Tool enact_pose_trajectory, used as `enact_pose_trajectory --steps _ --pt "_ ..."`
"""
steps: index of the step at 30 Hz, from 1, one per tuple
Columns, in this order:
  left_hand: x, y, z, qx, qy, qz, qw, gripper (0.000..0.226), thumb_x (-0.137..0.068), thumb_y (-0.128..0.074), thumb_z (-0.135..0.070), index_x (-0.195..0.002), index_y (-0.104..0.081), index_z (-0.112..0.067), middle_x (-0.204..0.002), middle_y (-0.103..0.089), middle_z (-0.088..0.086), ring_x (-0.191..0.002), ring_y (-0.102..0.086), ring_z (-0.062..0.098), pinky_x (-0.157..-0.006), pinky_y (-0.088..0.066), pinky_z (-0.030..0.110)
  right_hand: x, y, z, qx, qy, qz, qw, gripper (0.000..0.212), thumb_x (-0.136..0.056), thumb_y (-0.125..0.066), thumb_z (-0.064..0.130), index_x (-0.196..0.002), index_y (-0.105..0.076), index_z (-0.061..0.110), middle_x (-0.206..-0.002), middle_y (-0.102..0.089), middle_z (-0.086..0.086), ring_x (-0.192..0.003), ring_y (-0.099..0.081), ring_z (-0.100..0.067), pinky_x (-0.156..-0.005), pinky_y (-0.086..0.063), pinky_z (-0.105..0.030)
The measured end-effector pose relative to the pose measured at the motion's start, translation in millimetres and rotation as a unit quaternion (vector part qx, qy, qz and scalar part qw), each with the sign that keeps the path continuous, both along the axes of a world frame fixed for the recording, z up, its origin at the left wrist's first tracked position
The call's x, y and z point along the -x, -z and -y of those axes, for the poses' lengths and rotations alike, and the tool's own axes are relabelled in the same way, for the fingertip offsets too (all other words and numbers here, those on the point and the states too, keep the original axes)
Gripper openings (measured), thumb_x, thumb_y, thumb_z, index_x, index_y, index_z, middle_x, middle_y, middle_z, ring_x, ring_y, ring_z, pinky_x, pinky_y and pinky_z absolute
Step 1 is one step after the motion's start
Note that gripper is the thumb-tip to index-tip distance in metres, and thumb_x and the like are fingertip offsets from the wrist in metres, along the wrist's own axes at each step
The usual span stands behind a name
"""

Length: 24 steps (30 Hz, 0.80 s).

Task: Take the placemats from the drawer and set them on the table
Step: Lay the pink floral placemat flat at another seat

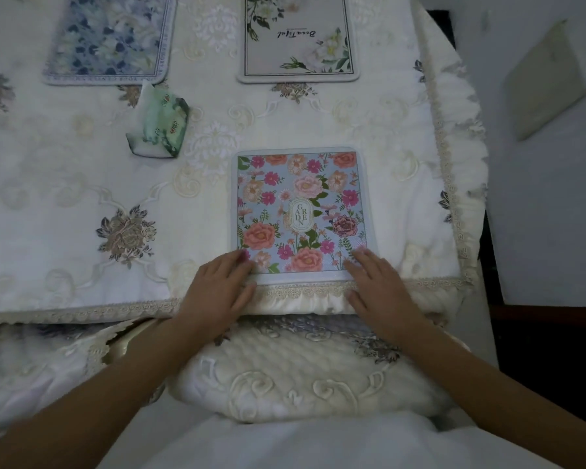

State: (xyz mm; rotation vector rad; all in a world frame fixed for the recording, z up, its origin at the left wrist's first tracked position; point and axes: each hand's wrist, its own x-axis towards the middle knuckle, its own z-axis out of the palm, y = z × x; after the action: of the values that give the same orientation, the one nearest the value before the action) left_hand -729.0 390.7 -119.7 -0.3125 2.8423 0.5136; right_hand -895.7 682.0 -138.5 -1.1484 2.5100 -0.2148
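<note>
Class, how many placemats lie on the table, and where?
3: blue mat far left; white mat far right; pink mat nearest, under left hand and right hand. More may lie off-frame.

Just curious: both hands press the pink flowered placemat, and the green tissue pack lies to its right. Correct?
No. The head view shows the green tissue pack to the left of the pink flowered placemat; the left hand and right hand do press it.

**Three mats on my tabletop**

A cream embroidered cloth (48,184) with a lace edge covers my tabletop (403,130). Nearest me, at the edge, lies the pink-flowered placemat (301,211). Farther off lie the blue-flowered placemat (110,38) on the left and the white leafy placemat (298,38) on the right. A green tissue pack (159,125) sits just beside the blue one.
</note>
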Motion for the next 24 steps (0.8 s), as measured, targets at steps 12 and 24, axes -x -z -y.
enact_pose_trajectory --steps 12,24 --pt "9 7 -44 0.045 0.145 0.015 0.988 0.056 -0.102 -0.031 -0.052 -0.142 -0.053 -0.02 -0.153 -0.045 0.006 -0.139 -0.042 0.025 -0.111 -0.038 0.043 -23 -1 26 -0.006 -0.139 0.006 0.99 0.062 -0.094 -0.032 0.043 -0.149 -0.041 0.017 -0.157 -0.037 -0.008 -0.146 -0.031 -0.029 -0.117 -0.029 -0.051" --pt "5 -1 -34 0.024 0.081 0.008 0.996 0.055 -0.101 -0.027 -0.052 -0.138 -0.053 -0.02 -0.15 -0.045 0.008 -0.136 -0.044 0.027 -0.104 -0.044 0.045 -15 -4 18 0.006 -0.116 0.001 0.993 0.057 -0.097 -0.04 0.041 -0.148 -0.043 0.016 -0.155 -0.04 -0.008 -0.144 -0.033 -0.027 -0.117 -0.03 -0.046"
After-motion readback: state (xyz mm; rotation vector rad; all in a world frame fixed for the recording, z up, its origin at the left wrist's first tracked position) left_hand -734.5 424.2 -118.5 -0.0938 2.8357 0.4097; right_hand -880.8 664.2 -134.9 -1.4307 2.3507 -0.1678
